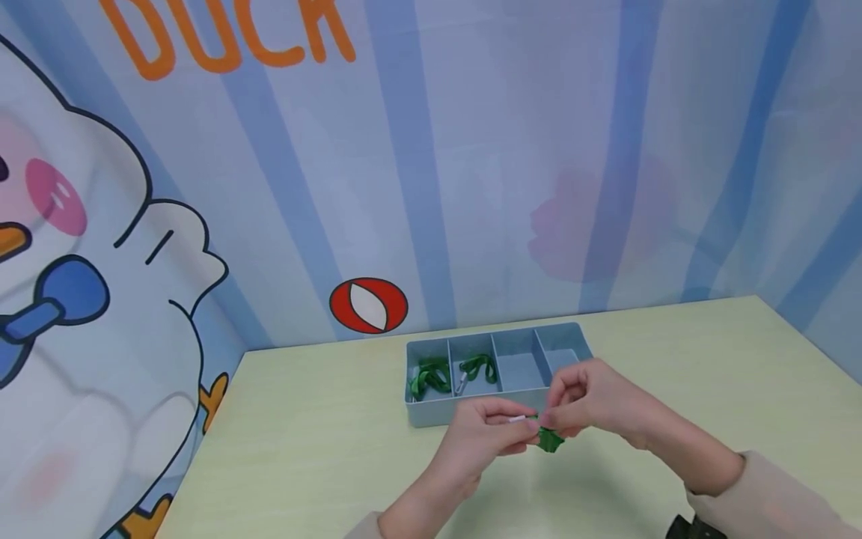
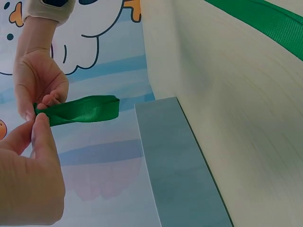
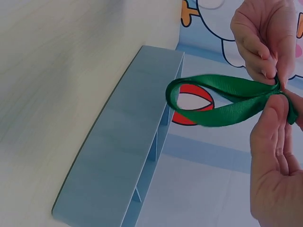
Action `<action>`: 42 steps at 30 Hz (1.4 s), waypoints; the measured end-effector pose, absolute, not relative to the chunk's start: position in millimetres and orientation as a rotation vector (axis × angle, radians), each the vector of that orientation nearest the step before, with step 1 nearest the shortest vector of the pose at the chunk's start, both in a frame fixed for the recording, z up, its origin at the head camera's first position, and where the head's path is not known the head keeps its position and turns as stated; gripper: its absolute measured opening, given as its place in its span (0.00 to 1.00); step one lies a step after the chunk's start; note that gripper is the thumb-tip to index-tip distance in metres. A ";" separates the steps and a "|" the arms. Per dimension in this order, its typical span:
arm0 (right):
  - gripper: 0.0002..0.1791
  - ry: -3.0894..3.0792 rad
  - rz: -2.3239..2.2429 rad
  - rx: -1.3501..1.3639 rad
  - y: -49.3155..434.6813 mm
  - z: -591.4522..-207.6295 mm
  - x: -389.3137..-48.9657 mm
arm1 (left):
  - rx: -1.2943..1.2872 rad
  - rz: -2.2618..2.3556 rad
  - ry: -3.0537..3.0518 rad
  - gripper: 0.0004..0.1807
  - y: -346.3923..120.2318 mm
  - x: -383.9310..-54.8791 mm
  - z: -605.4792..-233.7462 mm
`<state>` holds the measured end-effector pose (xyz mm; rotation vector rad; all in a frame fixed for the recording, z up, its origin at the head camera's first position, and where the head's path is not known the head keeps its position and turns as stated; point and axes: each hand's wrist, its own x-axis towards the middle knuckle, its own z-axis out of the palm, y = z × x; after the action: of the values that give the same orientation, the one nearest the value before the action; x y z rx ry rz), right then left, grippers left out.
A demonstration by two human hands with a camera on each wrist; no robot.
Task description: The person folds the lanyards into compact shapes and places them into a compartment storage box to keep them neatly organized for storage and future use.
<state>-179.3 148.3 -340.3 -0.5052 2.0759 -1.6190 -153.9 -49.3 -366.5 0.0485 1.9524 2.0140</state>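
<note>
Both hands meet in front of the tray, pinching a green lanyard of ribbed ribbon. My left hand holds it between thumb and fingers, with a short white piece showing beside the fingertips. Close against it, my right hand pinches the ribbon with thumb and fingertips. In the right wrist view, the ribbon forms a flattened loop sticking out from the pinch. The left wrist view shows a folded ribbon end beyond the fingertips; the exact spot of the pinch is covered by fingers.
A blue-grey divided tray stands at the table's back. One green lanyard lies in its leftmost compartment, another lanyard with a pale clip beside it. Behind the table hangs a printed backdrop.
</note>
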 end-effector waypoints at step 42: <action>0.17 2.195 -1.652 -0.909 172.7 -374.5 -175.5 | 0.044 2.194 1.809 0.14 -58.5 -151.0 -355.6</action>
<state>-175.5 172.7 -374.5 -0.9088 2.1955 -1.6524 -151.0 -58.5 -355.6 0.0444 1.8089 2.1939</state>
